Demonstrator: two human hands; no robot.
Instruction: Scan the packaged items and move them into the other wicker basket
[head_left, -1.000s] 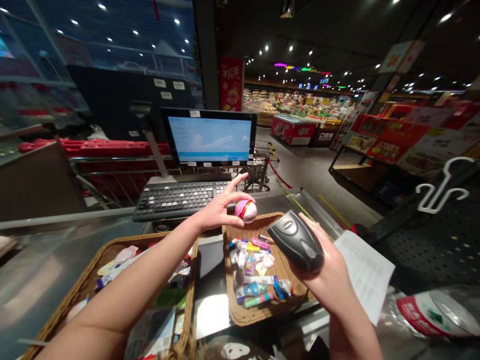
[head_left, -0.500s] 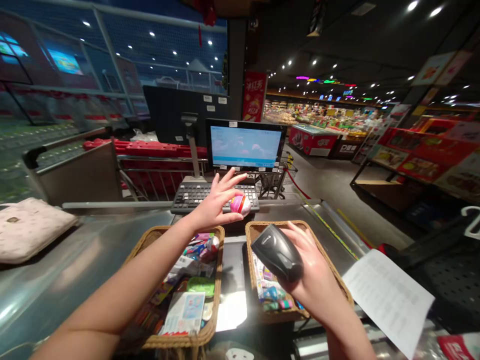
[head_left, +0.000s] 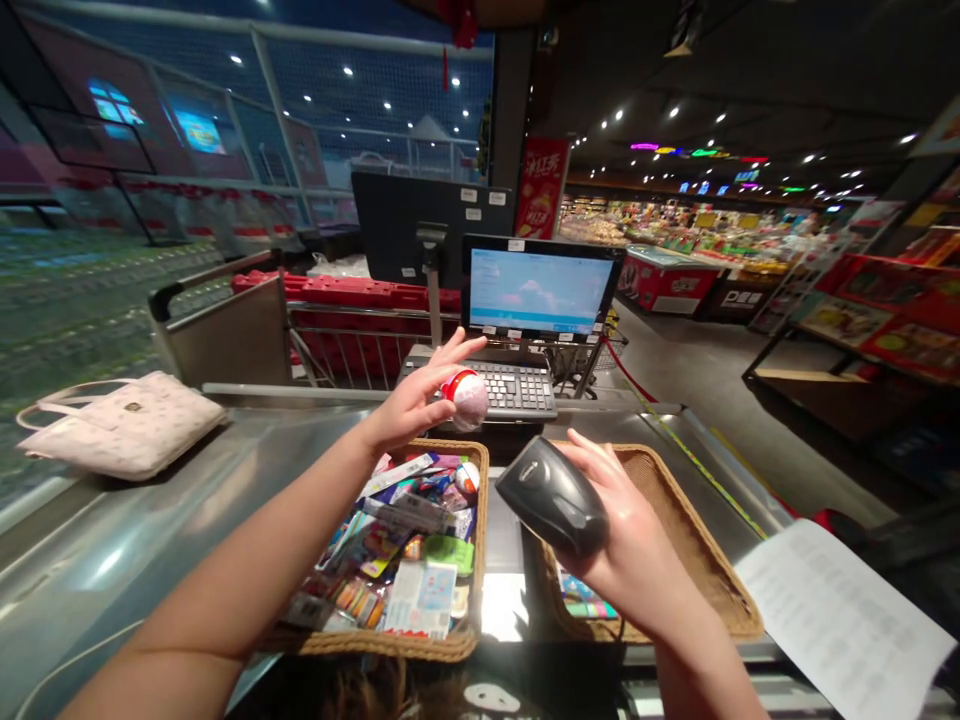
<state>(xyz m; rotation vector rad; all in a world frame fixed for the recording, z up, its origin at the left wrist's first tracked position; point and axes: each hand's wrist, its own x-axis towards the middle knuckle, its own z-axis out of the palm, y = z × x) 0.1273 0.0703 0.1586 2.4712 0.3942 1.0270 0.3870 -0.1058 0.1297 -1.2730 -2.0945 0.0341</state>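
My left hand [head_left: 420, 400] pinches a small egg-shaped ball [head_left: 471, 402], pale pink with a red-orange band, in front of the keyboard [head_left: 517, 388]. The other fingers are stretched out over the keys. My right hand [head_left: 619, 510] is wrapped around a black handheld barcode scanner [head_left: 551, 495], its head tilted toward the left. Beneath my left forearm lies a wicker basket [head_left: 481, 540] filled with small packaged goods, a green pack [head_left: 450, 553] among them. Under my right hand is a second wicker basket [head_left: 720, 560] with a few items at its left side, partly hidden by the scanner.
A monitor [head_left: 538, 290] stands behind the keyboard, beside another screen's dark back [head_left: 420, 215]. A pale handbag [head_left: 139, 425] sits on the metal counter [head_left: 255, 440] at left. A printed sheet [head_left: 847, 610] lies at right. Shopping carts [head_left: 345, 340] stand behind.
The whole view has turned left, shifting the scene rightward. The ball has rotated in my left fingers, its pale side now facing me. My right hand still holds the scanner.
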